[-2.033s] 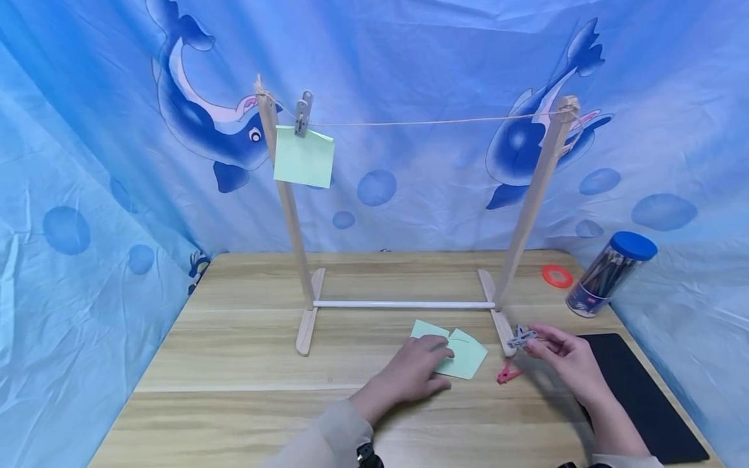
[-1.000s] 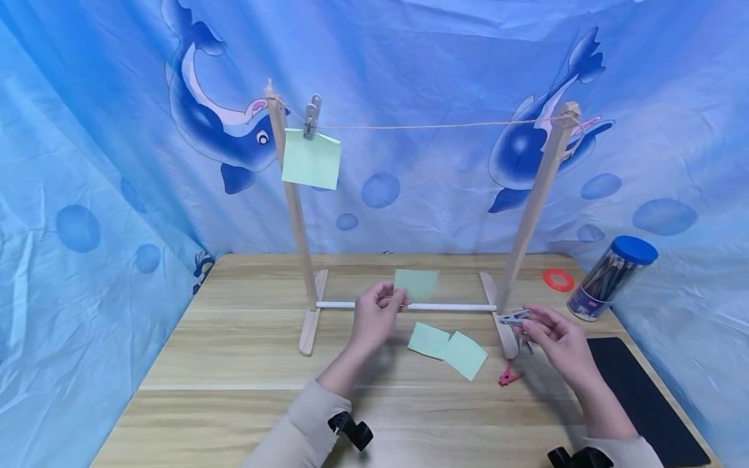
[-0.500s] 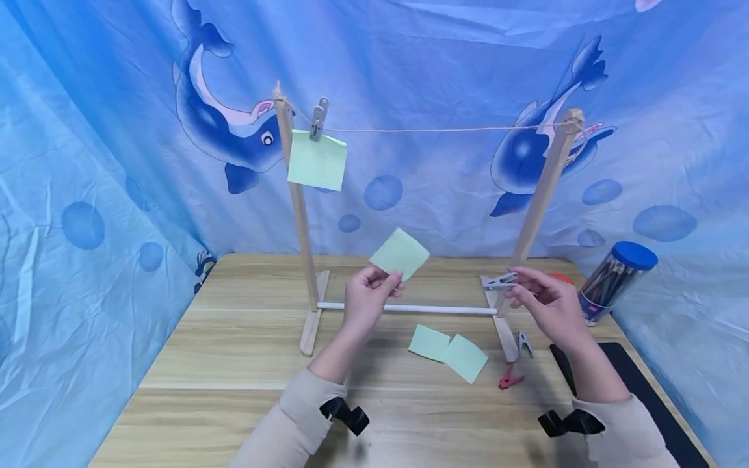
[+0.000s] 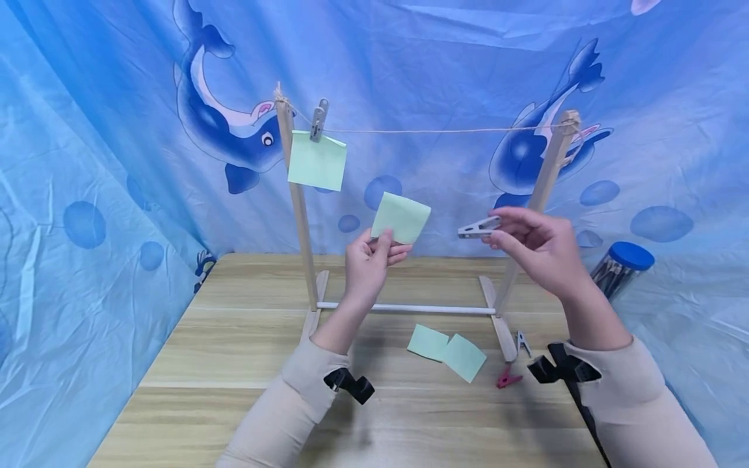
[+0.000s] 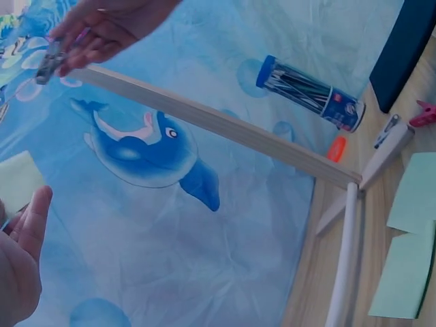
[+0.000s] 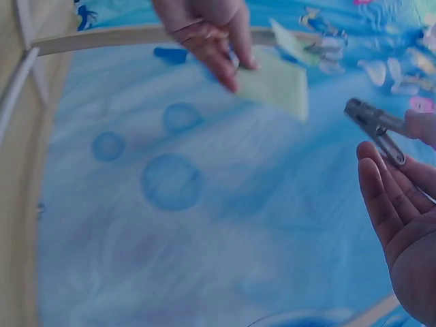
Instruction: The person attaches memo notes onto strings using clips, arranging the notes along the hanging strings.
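Observation:
My left hand [image 4: 368, 263] pinches a light green sticky note [image 4: 402, 216] by its lower edge, thumb in front, below the string [image 4: 421, 131] of a wooden stand. Level with the note and to its right, my right hand [image 4: 541, 250] holds a grey clothespin [image 4: 476, 229] by its handle end, tip toward the note. In the right wrist view a gap shows between the clothespin [image 6: 371, 122] and the held note [image 6: 279, 85]. Another green note [image 4: 317, 162] hangs from the string's left end under a grey clothespin [image 4: 318, 120].
Two green notes [image 4: 428, 342] lie on the table before the white crossbar [image 4: 433, 309]. By the stand's right foot [image 4: 504, 338] lie a grey clothespin [image 4: 523, 344] and a red one [image 4: 508, 377]. A blue-lidded pencil tube [image 4: 623, 266], an orange ring [image 5: 336, 148] and a black mat [image 5: 405, 54] are at right.
My left hand has picked up a note from the table and raised it toward the string. My right hand has lifted the grey clothespin up and left, closer to the note.

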